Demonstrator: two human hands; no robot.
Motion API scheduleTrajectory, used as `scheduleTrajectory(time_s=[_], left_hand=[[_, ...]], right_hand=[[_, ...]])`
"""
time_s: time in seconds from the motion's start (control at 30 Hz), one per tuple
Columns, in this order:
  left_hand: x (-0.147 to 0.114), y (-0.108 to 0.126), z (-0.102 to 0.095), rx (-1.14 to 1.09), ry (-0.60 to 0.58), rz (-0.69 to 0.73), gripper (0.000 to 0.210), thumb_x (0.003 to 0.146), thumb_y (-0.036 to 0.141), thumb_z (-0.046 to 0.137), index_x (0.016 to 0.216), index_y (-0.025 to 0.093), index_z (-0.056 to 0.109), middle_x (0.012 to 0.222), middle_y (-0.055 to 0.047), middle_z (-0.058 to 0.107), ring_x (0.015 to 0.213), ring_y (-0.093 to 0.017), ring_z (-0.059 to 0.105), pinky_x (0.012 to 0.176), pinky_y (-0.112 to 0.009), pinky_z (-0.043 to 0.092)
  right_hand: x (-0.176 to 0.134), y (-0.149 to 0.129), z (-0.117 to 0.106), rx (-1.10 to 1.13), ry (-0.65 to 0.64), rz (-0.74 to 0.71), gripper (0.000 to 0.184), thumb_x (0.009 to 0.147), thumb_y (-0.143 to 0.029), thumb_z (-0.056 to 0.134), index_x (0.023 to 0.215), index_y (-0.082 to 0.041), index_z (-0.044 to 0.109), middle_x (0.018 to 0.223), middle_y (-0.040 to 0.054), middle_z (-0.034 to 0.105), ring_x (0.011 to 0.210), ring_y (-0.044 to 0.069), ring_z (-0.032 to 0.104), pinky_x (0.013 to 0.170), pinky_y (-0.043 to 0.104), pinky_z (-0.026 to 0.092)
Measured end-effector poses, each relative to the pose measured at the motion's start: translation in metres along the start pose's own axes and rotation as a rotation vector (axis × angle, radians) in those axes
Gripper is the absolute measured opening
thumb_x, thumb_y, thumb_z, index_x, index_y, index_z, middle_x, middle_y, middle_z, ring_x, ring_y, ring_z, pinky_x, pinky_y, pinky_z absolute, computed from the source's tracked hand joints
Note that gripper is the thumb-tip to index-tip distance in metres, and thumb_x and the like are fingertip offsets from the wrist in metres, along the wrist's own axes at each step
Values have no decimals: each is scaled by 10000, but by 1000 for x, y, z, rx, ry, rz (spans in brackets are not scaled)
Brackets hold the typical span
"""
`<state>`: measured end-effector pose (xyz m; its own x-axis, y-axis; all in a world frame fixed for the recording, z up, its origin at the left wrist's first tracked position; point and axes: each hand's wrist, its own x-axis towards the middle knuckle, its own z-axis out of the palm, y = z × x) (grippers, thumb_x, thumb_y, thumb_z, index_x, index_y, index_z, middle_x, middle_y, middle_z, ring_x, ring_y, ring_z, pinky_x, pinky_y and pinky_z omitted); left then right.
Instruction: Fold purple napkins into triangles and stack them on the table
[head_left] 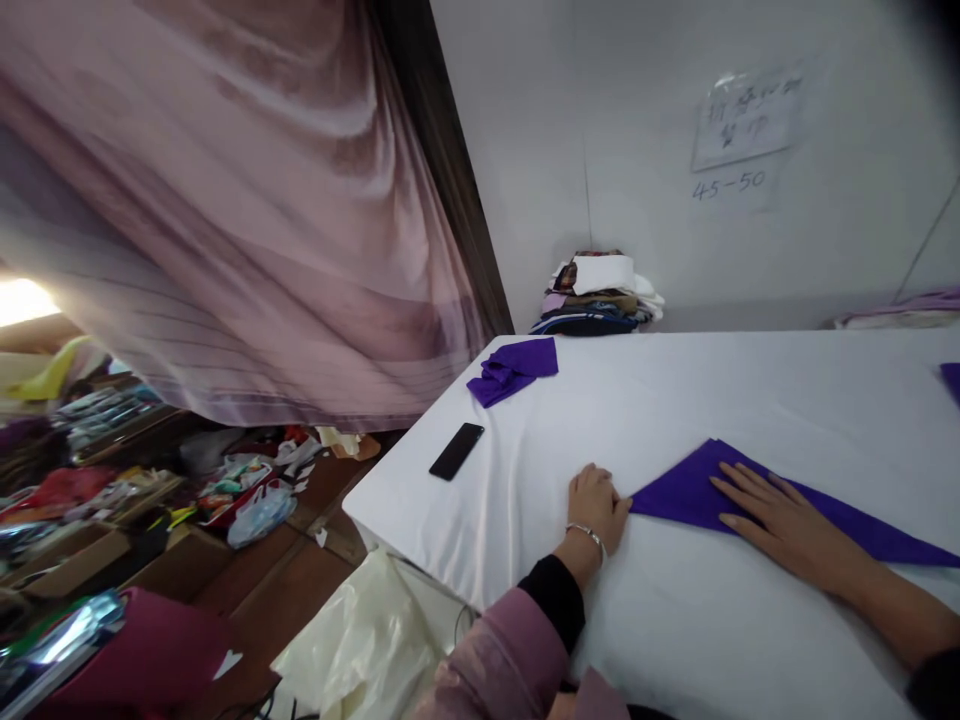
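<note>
A purple cloth napkin (686, 485), folded into a long triangle, lies on the white-covered table (660, 395). At its left corner is my left hand (596, 508), with fingers bent down and together and the thumb at the cloth's tip. A bracelet circles that wrist. Flat on the middle of the napkin rests my right hand (784, 520), fingers stretched and slightly spread. The napkin's right part runs out past my right forearm. Exactly how the left fingers meet the corner is partly hidden.
A crumpled purple cloth (517, 368) and a black phone (457, 451) lie on the table's left side. Folded clothes (596, 295) are stacked behind it. A pink curtain (300, 200) hangs left, above floor clutter. Another purple cloth (951, 380) shows at the right edge.
</note>
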<state>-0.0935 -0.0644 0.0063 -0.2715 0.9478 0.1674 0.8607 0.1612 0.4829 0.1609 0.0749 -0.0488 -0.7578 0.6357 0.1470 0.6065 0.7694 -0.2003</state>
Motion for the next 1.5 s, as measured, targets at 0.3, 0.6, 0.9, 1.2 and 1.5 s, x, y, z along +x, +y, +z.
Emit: scheduleTrajectory(time_s=[0.3,0.6,0.9,1.2,1.5], left_hand=[[-2,-4,3,-43,45,-40,133,804,319,575,720,225,618,1143,-30,603,1199,-222,448,1055,-403,341],[8,-11,2,-62,91,11,69,712,128,631,672,180,608,1047,-73,638,1046,-218,559,959,-405,427],[33,-28,10,-51,175,267,257,849,294,448,979,174,635,1173,-114,620,1118,-253,559,966,-473,433],[29,36,42,310,-200,611,690,864,547,397,1364,72,392,1459,-168,320,1362,-297,264,1091,-518,255],[32,25,43,369,-262,530,710,888,573,301,1390,73,354,1469,-147,300,1377,-279,228,1097,-496,248]], right_hand=[[0,7,9,24,25,-16,643,821,-656,388,1384,-346,391,1469,-8,279,1348,298,234,1092,542,233],[3,-19,-18,128,-40,45,634,866,-632,321,1387,-280,399,1491,46,260,1374,275,185,1110,526,135],[7,-39,-53,225,-76,77,715,871,-646,305,1405,-175,375,1500,126,235,1389,259,153,1117,456,51],[8,-43,-58,227,-59,72,689,886,-618,315,1411,-174,360,1498,127,246,1394,246,133,1115,454,40],[8,-40,-53,221,-55,73,691,884,-635,294,1411,-193,360,1502,116,240,1396,241,128,1114,450,38]])
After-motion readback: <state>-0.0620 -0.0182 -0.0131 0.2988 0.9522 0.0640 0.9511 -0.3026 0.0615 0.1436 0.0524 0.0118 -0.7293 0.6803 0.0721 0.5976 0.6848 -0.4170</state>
